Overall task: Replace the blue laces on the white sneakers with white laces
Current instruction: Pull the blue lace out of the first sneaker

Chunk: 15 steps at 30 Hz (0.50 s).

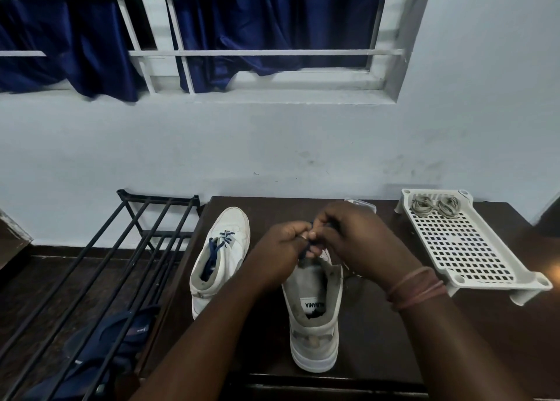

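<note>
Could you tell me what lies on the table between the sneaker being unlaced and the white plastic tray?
In the head view, only the right hand and its forearm cross above that stretch; the dark table between the sneaker and the tray looks bare.

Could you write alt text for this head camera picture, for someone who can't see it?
Both hands, left hand and right hand, pinch a blue lace above a white sneaker on a dark table; a second sneaker lies left, a white tray right.
</note>
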{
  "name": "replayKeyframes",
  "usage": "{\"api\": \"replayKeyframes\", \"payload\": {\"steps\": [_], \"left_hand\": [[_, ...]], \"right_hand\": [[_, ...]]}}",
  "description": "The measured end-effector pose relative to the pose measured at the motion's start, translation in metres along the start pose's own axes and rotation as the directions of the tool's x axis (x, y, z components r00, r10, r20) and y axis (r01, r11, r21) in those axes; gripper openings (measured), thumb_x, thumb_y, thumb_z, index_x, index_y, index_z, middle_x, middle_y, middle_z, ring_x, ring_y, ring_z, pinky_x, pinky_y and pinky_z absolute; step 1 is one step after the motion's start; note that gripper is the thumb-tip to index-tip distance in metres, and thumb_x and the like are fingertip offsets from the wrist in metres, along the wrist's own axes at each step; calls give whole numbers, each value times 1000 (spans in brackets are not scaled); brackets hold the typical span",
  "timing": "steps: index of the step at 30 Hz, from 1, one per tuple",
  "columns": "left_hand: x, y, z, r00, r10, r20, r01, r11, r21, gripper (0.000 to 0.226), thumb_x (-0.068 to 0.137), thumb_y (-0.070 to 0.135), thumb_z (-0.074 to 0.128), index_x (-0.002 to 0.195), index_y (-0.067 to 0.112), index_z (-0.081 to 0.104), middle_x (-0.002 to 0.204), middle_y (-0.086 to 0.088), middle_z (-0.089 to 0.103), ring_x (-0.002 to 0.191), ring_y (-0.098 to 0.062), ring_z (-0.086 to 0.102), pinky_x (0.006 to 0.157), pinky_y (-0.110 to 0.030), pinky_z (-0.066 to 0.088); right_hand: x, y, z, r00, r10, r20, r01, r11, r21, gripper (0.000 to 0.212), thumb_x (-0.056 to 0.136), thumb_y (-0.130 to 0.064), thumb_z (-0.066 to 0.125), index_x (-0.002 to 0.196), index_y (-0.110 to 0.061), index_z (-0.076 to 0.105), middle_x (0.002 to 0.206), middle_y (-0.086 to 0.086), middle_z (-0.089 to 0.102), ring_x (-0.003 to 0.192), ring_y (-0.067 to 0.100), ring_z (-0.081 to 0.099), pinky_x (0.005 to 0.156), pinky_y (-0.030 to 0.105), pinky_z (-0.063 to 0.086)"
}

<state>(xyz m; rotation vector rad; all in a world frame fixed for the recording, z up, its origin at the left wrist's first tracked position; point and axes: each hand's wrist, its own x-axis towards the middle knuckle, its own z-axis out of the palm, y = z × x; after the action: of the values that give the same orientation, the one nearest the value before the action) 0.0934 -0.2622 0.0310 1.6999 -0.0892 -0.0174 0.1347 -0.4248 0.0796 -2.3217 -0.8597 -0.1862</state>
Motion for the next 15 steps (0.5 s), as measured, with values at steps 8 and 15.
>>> {"api": "replayKeyframes", "payload": {"steps": [8,15], "left_hand": [[-4,4,-4,968,-9,250,138,852,-505,34,95,13,45,115,-4,66,89,-10,66,77,-16,62,75,-24,52],[6,8,-7,996,-41,-77,-38,594,-804,34,103,-4,35,129,-5,57,122,-18,70,110,-23,69,97,-29,56]], "right_hand": [[-1,15,10,956,255,-148,-152,856,494,13,87,-7,67,79,-17,72,81,-5,73,82,9,68,78,24,51],[-3,19,39,988,141,59,-151,961,232,20,92,-18,65,72,-15,66,66,-5,61,61,3,50,64,27,43]]}}
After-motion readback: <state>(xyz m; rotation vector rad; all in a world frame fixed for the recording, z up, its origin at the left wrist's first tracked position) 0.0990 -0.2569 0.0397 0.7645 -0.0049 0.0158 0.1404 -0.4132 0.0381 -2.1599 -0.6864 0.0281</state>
